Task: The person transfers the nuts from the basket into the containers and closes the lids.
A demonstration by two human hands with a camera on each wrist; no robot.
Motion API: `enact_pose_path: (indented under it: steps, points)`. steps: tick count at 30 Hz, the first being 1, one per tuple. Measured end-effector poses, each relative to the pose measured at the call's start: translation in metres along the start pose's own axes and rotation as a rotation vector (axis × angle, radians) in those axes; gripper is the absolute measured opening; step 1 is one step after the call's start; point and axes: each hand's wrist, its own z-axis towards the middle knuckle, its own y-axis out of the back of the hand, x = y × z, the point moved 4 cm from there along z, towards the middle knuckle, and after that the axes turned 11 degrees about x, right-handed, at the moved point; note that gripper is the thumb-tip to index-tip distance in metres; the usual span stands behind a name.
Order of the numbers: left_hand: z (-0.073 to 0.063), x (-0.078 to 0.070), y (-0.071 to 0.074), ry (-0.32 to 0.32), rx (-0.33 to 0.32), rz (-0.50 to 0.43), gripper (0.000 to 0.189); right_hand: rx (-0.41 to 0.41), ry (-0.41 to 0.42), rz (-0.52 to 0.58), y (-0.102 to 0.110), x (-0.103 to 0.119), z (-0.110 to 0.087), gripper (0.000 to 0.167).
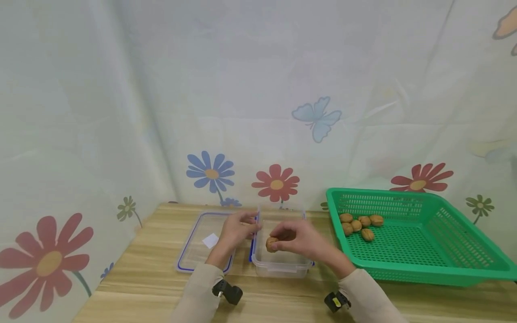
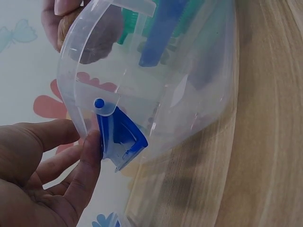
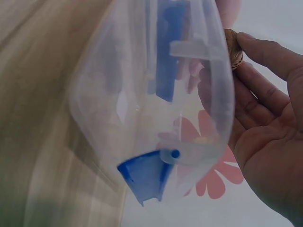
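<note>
My right hand (image 1: 300, 240) pinches a brown walnut (image 1: 272, 244) between thumb and fingers. It hovers over the clear plastic box (image 1: 282, 270), whose blue latches hang open. At the box's left side, my left hand (image 1: 239, 228) grips the rim with thumb and fingers, beside a blue latch (image 2: 120, 137). The right wrist view shows the walnut (image 3: 233, 48) at rim height behind the translucent wall. No walnuts can be made out inside the box.
A clear lid with a blue seal (image 1: 195, 260) lies flat left of the box, a white paper piece (image 1: 210, 241) on it. To the right stands a green basket (image 1: 408, 273) with several walnuts (image 1: 367, 234) at its left end. A floral curtain (image 1: 242, 89) hangs behind the table.
</note>
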Motion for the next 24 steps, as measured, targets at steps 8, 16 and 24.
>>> enact_pose_path:
  steps: [8, 16, 24]
  points:
    - [0.001, 0.001, -0.001, -0.005, -0.003, 0.0, 0.043, 0.053, -0.006, -0.03, -0.016, -0.005, 0.006, 0.015]
    - [0.001, 0.001, 0.0, -0.01, -0.001, -0.005, 0.042, 0.067, -0.03, -0.033, -0.025, -0.01, 0.008, 0.014]
    - [0.001, 0.0, 0.0, -0.008, -0.007, 0.001, 0.042, 0.08, -0.05, -0.107, -0.026, -0.01, 0.01, 0.012]
